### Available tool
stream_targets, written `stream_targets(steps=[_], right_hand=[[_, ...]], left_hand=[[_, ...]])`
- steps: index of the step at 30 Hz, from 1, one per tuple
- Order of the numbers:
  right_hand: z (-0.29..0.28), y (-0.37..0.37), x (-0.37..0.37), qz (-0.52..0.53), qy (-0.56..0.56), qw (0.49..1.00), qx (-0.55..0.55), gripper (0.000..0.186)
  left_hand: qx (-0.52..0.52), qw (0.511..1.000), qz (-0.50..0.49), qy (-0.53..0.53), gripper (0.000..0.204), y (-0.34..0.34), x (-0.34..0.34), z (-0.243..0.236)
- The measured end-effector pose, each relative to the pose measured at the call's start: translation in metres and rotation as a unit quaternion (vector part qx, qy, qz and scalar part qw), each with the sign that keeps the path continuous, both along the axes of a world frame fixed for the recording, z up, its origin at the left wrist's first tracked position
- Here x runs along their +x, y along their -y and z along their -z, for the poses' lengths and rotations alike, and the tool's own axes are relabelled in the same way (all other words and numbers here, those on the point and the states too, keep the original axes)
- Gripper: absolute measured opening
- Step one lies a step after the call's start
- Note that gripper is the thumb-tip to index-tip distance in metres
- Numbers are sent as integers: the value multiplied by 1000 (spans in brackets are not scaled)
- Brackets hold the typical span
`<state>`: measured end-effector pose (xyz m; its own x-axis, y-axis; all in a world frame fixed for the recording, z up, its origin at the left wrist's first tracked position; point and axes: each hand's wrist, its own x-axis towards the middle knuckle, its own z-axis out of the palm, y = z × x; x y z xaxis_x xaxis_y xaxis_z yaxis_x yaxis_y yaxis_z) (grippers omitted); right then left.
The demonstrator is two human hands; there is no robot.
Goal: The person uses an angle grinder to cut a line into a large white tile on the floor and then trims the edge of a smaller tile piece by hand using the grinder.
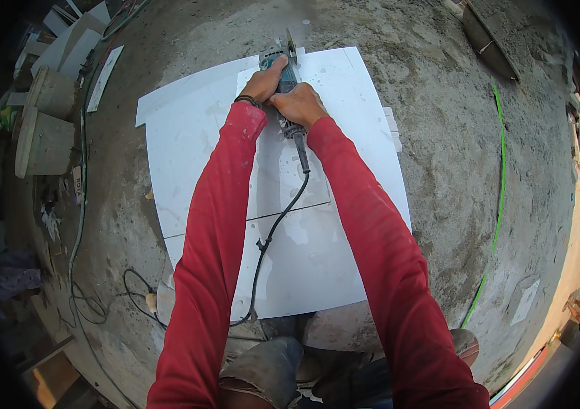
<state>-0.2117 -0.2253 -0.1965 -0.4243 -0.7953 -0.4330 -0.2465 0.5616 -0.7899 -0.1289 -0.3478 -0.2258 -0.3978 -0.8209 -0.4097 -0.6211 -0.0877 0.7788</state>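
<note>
Both my hands are closed around an angle grinder [287, 80] with a teal and dark body. My left hand [263, 83] grips it near the head, thumb laid along the top. Behind it, my right hand [300, 104] wraps the rear of the body. The grinder's disc [291, 45] stands on edge at the far border of white tiles [201, 150], which lie in a stack below my arms. Whether the disc touches the tile I cannot tell. A black power cord [263, 247] runs from the grinder back between my forearms. Wet patches show on the tile.
Two pale plant pots [48, 140] lie at the left beside a long hose [83, 157]. Tile offcuts [75, 51] are piled at the far left. A green line [502, 157] crosses the concrete ground at the right, below a dark trough-like object [486, 42].
</note>
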Motion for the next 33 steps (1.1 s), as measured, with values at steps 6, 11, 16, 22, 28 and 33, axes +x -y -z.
stream_targets(steps=[6,11,16,22,28,33], right_hand=[[7,-1,5,34,-34,998,-44,53],[6,-1,1,13,3,1000,-14,59],[7,-1,0,5,21,1000,1,66],[12,-4,6,32,-31,998,-47,52],[8,-7,3,0,7,1000,-3,63],[8,-10,8,33,-34,998,-49,53]], left_hand=[[-14,1000,6,-2,103,-5,1,-3],[-10,1000,4,-2,102,-8,1,-6],[1,1000,3,-4,102,-10,2,-7],[-22,1000,-1,-2,101,-13,3,-4],[-6,1000,4,-8,101,-16,4,-6],[-12,1000,-1,3,100,-20,5,-10]])
